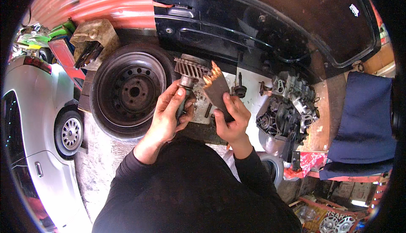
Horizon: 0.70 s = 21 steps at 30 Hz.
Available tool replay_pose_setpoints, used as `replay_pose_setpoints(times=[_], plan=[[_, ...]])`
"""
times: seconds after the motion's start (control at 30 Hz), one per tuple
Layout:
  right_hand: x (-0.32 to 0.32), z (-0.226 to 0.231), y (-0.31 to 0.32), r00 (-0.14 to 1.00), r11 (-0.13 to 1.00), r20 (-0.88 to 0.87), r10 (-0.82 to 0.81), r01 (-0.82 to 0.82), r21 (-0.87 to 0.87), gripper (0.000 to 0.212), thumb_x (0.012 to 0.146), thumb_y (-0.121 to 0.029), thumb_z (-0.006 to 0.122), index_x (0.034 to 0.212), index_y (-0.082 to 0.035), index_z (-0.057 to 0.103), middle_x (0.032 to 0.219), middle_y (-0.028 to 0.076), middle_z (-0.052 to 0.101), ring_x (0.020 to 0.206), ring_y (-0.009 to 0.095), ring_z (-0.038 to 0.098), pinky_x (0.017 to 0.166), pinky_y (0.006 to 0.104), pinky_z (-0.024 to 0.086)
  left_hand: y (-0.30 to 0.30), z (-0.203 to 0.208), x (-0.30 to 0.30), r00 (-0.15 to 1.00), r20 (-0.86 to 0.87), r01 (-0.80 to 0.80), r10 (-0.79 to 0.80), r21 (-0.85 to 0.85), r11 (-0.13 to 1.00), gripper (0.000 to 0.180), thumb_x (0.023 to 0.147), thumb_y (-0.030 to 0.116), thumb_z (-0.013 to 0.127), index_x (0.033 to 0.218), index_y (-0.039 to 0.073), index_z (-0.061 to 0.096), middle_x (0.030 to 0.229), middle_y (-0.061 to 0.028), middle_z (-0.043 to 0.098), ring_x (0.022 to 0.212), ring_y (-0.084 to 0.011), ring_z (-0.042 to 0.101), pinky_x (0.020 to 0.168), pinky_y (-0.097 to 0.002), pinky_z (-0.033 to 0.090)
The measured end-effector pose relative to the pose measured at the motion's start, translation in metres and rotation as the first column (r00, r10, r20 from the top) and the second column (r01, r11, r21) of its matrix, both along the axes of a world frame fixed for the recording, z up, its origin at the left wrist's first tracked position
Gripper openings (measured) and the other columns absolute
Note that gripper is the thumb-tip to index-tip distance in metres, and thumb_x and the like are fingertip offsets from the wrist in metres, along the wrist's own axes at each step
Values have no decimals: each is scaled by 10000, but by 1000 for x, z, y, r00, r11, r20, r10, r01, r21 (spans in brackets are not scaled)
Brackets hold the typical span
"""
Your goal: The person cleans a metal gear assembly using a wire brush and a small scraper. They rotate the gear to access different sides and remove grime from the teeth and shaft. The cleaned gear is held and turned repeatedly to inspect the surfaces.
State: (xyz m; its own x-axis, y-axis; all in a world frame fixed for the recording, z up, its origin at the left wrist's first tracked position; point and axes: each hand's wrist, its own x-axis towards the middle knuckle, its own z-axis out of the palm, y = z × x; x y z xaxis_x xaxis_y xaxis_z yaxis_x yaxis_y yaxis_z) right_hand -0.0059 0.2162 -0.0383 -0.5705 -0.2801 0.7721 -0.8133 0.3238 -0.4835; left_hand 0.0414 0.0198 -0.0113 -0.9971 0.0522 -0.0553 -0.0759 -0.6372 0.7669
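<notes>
My left hand is wrapped round the lower shaft of a metal gear shaft, thumb lying along it. The helical-toothed gear at its upper end points away from me. My right hand pinches a dark flat tool between thumb and fingers. Along its upper left edge runs a ragged gold-coloured fringe that looks like bristles. This fringe is close beside the gear's right side; whether they touch I cannot tell.
A wheel with a steel rim lies left of my hands. To the right sits an engine, with a small shaft part nearer me. A black vehicle panel spans the back. A silver car stands far left; blue cloth hangs right.
</notes>
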Motion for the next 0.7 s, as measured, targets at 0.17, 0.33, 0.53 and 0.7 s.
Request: replay_pose_setpoints(times=[0.17, 0.33, 0.53, 0.7], plan=[[-3, 10, 0, 994, 992, -106, 27, -40, -122, 467, 791, -94, 777, 1247, -59, 681, 909, 188, 645, 738, 307, 654, 629, 332, 519, -5, 6, 0, 998, -29, 50, -52, -72, 996, 307, 1074, 303, 482, 1290, 88, 522, 806, 18, 499, 534, -36, 403, 409, -177, 262], [-5, -11, 6, 998, 997, -62, -11, 6, -83, 492, 752, -69, 787, 1233, -79, 687, 949, 199, 657, 757, 307, 661, 642, 340, 529, 1, 0, 3, 996, -80, 10, -26, -195, 981, 307, 1071, 269, 499, 1280, 44, 516, 806, 17, 516, 533, -27, 405, 433, -183, 290], [5, -7, -4, 994, 994, -108, 13, -24, -108, 485, 737, -64, 791, 1211, -86, 689, 929, 202, 670, 731, 319, 683, 593, 346, 532, 11, -3, 4, 992, -116, -89, 50, -363, 927, 346, 1074, 282, 495, 1273, -1, 512, 787, 33, 525, 608, -18, 447, 494, -195, 366], [3, -10, -1, 995, 997, -98, -13, 5, -82, 483, 766, -83, 793, 1234, -114, 674, 913, 195, 665, 724, 302, 681, 590, 348, 538, 15, -10, 3, 976, -205, -178, 79, -527, 831, 461, 1079, 286, 476, 1381, -62, 483, 799, 11, 550, 663, -38, 489, 548, -219, 438]])
